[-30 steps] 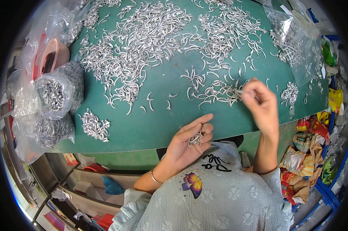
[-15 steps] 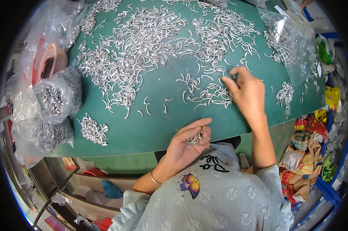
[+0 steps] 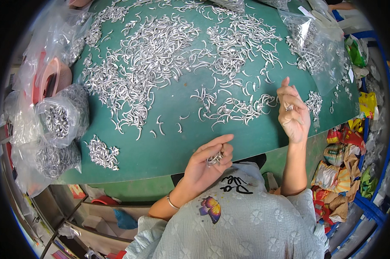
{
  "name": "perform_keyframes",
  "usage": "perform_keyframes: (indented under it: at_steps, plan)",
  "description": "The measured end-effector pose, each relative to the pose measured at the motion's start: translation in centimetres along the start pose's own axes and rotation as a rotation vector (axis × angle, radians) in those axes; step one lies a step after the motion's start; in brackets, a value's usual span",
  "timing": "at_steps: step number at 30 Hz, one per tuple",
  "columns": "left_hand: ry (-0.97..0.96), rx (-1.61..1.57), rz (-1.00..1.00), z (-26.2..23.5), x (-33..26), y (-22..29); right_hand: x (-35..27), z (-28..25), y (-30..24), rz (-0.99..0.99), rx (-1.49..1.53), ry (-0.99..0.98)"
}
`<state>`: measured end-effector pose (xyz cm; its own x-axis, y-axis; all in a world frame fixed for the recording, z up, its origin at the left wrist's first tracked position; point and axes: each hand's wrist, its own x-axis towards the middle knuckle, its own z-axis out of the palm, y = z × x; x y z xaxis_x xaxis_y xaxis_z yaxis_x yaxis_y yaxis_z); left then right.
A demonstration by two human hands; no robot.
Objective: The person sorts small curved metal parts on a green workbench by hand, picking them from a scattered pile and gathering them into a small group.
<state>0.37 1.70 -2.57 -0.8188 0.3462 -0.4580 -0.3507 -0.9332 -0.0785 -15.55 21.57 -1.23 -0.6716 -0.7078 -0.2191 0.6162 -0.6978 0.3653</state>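
Many small, curved silver metal pieces [image 3: 160, 56] lie scattered over the green tabletop [image 3: 173, 103]. My left hand [image 3: 199, 166], just off the near table edge, has its fingers curled round several curved metal pieces [image 3: 215, 159]; its index finger points out to the right. My right hand [image 3: 296, 118] is raised over the table's right side, palm turned up and fingers bent. A small silver piece [image 3: 289, 107] shows between those fingers, mostly hidden. Beside this hand are a loose cluster of pieces [image 3: 242, 108] on its left and a small heap [image 3: 314, 103] on its right.
Clear plastic bags of metal pieces [image 3: 57, 151] and a pink basket [image 3: 59, 77] line the left edge. Near them sits another small heap [image 3: 102, 152]. A clear bag [image 3: 324, 56] lies far right. Colourful packages [image 3: 333, 177] fill a blue-framed rack beyond the table's right edge.
My right hand has moved right and away from the loose cluster, turning palm up with its fingers curled. My left hand keeps its hold, almost still. The view has shifted slightly.
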Motion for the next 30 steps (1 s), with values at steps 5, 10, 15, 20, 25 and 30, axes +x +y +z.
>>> perform_keyframes:
  at_steps: [5, 10, 15, 20, 25, 30]
  plan:
    - [-0.012, 0.016, -0.021, 0.4, 0.5, -0.3, -0.1, -0.1, 0.5, 0.012, -0.133, 0.069]
    - [-0.026, 0.034, -0.027, 0.3, 0.7, -0.5, -0.7, 0.8, 0.7, 0.032, -0.339, 0.117]
    - [-0.014, 0.072, -0.034, 0.5, 1.3, -0.9, -2.2, -1.3, 1.7, 0.065, -0.318, 0.087]
    - [0.075, 0.213, -0.087, 1.6, 1.9, -1.4, -3.0, -2.8, 5.0, -0.070, -0.669, -0.026]
    - [-0.032, 0.180, -0.100, 0.1, 1.8, -1.2, -3.8, -1.5, 3.1, -0.156, -0.383, -0.072]
    - [0.059, 0.208, -0.072, 1.0, 1.6, -1.6, -3.4, -1.8, -1.4, -0.930, -2.097, 0.479]
